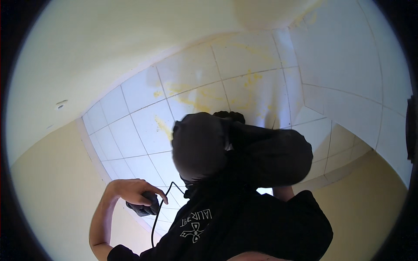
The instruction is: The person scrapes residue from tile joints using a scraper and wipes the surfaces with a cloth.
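Note:
The view points upward at a person who leans over the camera, so neither of my own hands shows. The person wears a black head covering (198,145) and a black shirt with a white print (244,222). Their bare hand (133,191), at the picture's lower left, is closed around a small black device (144,209). A thin black cable (157,217) hangs down from the device. A bulky black shape (274,156) sits beside the head, and I cannot tell whether it is a raised arm or a bag. Dark fingers or a glove (229,115) peek over the head.
Behind the person is a surface of white square tiles (143,126) with yellow stains (196,102). Cream painted walls (48,195) frame it on the left, top and lower right. The tiled surface bends into a corner at the right (339,78).

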A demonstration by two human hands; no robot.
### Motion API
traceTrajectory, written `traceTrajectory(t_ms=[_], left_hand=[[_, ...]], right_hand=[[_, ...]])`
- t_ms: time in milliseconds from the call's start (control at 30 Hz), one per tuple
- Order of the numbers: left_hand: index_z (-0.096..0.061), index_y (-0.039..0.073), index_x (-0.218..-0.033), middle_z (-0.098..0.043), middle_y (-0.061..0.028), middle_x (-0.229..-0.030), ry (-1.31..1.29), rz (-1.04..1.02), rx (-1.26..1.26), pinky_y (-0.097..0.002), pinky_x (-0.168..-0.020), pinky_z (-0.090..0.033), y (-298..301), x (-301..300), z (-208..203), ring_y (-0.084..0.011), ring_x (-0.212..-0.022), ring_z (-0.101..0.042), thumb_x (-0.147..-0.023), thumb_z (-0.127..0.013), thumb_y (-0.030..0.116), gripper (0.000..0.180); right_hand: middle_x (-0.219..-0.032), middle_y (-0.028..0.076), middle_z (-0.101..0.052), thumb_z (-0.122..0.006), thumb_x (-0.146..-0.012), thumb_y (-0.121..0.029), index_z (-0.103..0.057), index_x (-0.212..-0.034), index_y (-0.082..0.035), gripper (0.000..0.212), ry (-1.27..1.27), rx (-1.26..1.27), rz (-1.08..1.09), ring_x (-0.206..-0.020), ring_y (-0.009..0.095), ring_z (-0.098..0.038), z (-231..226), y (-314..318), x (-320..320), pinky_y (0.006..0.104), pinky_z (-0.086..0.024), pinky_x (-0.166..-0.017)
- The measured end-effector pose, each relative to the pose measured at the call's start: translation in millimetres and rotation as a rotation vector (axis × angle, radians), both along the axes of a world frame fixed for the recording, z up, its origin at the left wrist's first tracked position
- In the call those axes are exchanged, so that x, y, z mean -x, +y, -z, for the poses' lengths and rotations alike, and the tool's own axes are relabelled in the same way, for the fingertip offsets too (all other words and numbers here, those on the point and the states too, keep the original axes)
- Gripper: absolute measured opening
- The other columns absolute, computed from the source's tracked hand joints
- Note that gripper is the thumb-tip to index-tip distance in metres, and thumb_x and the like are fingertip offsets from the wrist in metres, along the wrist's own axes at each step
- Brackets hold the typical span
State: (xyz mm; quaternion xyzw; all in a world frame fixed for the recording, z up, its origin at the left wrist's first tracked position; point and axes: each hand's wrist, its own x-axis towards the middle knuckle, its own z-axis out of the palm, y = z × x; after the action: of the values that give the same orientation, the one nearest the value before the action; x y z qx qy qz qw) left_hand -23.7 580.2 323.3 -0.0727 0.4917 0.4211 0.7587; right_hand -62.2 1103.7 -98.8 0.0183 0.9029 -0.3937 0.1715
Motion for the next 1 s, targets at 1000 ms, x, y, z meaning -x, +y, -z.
traceTrajectory(t_ms=[1000], left_hand=[[-0.049, 0.018, -0.142, -0.063, -0.0097, -0.104, -1.02, -0.252, 0.095, -0.0321, -0.073, -0.057, 26, -233, 98, -0.0181, -0.084, -0.066, -0.073, -0.057, 0.018, 0.07]], right_hand=[[-0.05, 0.006, -0.057, -0.061, -0.092, -0.023, -0.058, -0.06, 0.0, 0.04, 0.078, -0.008, -0.043, -0.044, 0.013, -0.055, 60, -9, 28, 0.0314, -0.038, -0.038]])
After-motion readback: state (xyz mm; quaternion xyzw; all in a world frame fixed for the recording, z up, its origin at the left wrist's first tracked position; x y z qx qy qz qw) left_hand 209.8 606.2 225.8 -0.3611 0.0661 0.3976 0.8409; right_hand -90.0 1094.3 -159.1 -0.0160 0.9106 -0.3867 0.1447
